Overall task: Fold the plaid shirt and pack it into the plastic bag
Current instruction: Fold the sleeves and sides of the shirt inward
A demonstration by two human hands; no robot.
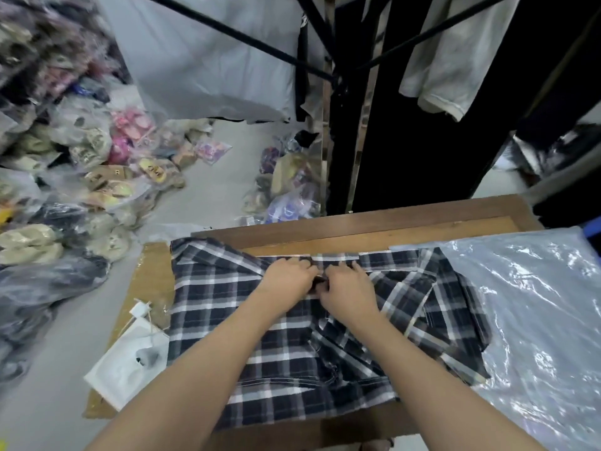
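Note:
A dark blue and white plaid shirt point(227, 307) lies spread on a wooden table point(374, 229), its collar toward the far edge. My left hand point(287, 275) and my right hand point(346, 286) meet at the middle of the shirt just below the collar, fingers pinching the fabric at the front opening. The right side of the shirt is bunched and lies partly over a clear plastic bag point(527, 307), which lies flat on the right part of the table.
A white packet point(130, 362) and a small tag lie on cardboard at the table's left. Bagged goods point(97, 164) are piled on the floor at left and behind the table. Dark hanging clothes and a rack point(390, 125) stand beyond the far edge.

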